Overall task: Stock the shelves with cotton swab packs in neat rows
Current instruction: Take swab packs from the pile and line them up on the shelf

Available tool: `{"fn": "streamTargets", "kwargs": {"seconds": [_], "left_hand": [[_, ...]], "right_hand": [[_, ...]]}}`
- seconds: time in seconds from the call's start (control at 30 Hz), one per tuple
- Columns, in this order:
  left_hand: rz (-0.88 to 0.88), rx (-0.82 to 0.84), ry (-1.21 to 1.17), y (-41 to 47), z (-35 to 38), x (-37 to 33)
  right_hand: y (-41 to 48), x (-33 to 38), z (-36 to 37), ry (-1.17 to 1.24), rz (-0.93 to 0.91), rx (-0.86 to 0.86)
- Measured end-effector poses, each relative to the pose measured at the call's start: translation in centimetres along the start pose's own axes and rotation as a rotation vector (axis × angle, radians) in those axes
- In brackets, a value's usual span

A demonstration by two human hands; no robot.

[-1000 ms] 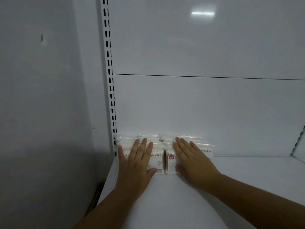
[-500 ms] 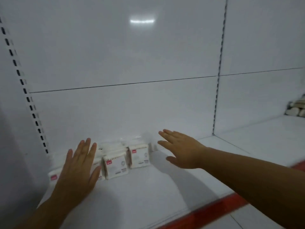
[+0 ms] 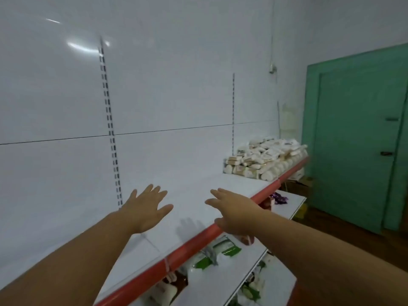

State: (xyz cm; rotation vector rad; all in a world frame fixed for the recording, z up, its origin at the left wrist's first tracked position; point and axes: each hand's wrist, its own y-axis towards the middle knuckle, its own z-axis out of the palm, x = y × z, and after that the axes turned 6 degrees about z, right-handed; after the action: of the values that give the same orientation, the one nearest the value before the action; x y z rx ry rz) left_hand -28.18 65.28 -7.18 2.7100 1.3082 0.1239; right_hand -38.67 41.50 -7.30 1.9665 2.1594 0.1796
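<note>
Just over shelf edge [image 3: 194, 241], right grip [image 3: 234, 215]

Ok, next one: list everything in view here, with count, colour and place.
cotton swab packs: one heap, too many to count, white and cream, far right of the shelf
shelf: one, white with red front edge, across the middle
slotted uprights: two, dark slots, on the white back panel
lower shelf: one, white, under the red edge
green-and-white packs: several, on the lower shelf
purple packet: one, lower shelf, further right
door: one, green, right
left hand: one, open, above the shelf
right hand: one, open, above the shelf's front edge
</note>
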Motion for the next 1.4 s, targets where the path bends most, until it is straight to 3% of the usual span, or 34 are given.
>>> {"fn": "streamTargets", "kwargs": {"seconds": [0.2, 0.4, 0.57, 0.67, 0.93, 1.03, 1.13, 1.3, 1.4], "left_hand": [[0.137, 0.082, -0.004, 9.7, 1.6, -9.2], [0.249, 0.089, -0.030, 21.6, 3.5, -15.3], [0.312, 0.003, -0.229, 32.4, 5.5, -18.2], [0.345, 0.077, -0.211, 37.9, 8.0, -18.8], [0.396, -0.162, -0.339, 48.4, 8.7, -21.5], [0.337, -0.264, -0.538, 50.2, 9.1, -21.8], [0.163, -0.357, -0.751, 51.1, 10.1, -22.1], [-0.132, -0.332, -1.058, 52.7, 9.8, -22.9], [-0.203, -0.431, -1.326, 52.8, 8.9, -23.0]], "right_hand": [[-2.1, -11.8, 1.3, -0.068, 0.176, -0.054], [-1.0, -21.0, 5.5, 0.034, 0.183, -0.069], [3.4, -30.2, 6.3, -0.003, 0.181, 0.063], [6.2, -35.3, 5.5, 0.037, 0.258, 0.059], [14.1, -44.4, 7.5, 0.089, 0.278, -0.058], [18.4, -47.1, 9.0, 0.159, 0.234, -0.158], [22.3, -49.6, 10.7, 0.187, 0.096, -0.173], [26.9, -53.6, 10.7, 0.321, -0.037, -0.127], [28.4, -56.0, 9.0, 0.485, -0.111, -0.273]]}}
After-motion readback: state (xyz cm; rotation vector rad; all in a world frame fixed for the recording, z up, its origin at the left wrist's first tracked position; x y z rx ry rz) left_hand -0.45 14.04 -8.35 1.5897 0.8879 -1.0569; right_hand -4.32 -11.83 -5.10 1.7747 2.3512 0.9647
